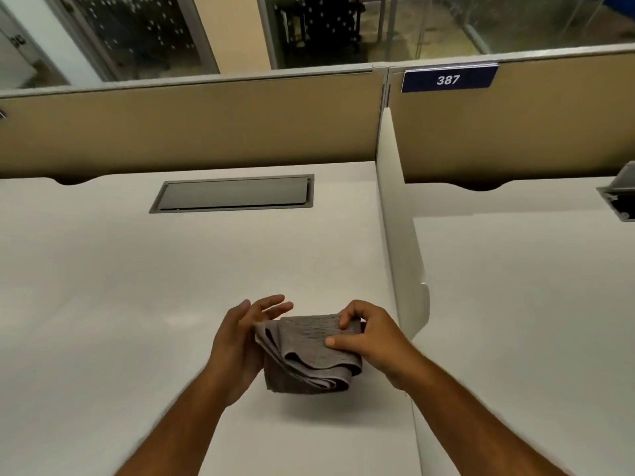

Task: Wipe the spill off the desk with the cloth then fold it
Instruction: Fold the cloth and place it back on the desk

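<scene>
A grey cloth (309, 355), folded into a thick loose bundle with several layers showing at its front edge, is held just above the white desk (137, 286). My right hand (371, 341) pinches its right side, thumb on top and fingers curled over the far edge. My left hand (240, 341) is flat against the cloth's left side, fingers spread and pointing away from me. A faint pale smear (182, 319) shows on the desk to the left of my hands.
A grey cable hatch (233, 194) is set into the desk farther back. A white divider (398, 242) stands right of my hands, with a neighbouring desk (515, 304) beyond it. Tan partition panels (189, 128) run along the back, one bearing a blue 387 sign (448, 79).
</scene>
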Demonstrator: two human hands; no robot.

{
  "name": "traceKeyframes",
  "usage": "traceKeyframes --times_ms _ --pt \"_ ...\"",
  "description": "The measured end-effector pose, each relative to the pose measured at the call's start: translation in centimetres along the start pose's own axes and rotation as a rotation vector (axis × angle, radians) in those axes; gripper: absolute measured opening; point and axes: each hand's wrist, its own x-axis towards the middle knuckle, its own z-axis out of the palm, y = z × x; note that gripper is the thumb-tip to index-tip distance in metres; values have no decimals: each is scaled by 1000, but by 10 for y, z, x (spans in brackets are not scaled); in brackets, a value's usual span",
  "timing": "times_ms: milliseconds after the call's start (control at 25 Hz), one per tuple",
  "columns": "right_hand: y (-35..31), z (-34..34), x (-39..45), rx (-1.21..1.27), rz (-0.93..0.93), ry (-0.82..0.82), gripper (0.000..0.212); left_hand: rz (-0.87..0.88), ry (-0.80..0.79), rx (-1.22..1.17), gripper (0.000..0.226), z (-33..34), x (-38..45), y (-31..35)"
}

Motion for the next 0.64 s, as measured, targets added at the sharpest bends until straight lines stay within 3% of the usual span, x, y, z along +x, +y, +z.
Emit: traceKeyframes --times_ms 120,240,400,480,560,640 --pt "-3 12 13 110 -32 90 35 -152 9 296 57 -1 14 9" --pt "-6 14 17 235 -26 203 40 -127 -18 470 74 -6 41 26" --pt "-7 12 24 -101 5 43 59 -76 -121 628 87 -3 106 64" --pt "-6 13 39 -164 -20 69 43 -44 -181 708 95 7 147 78" --pt "-9 13 58 -16 -74 174 20 21 -200 756 99 21 184 90" --pt "-13 11 82 204 -57 313 23 150 -141 793 98 35 213 100"
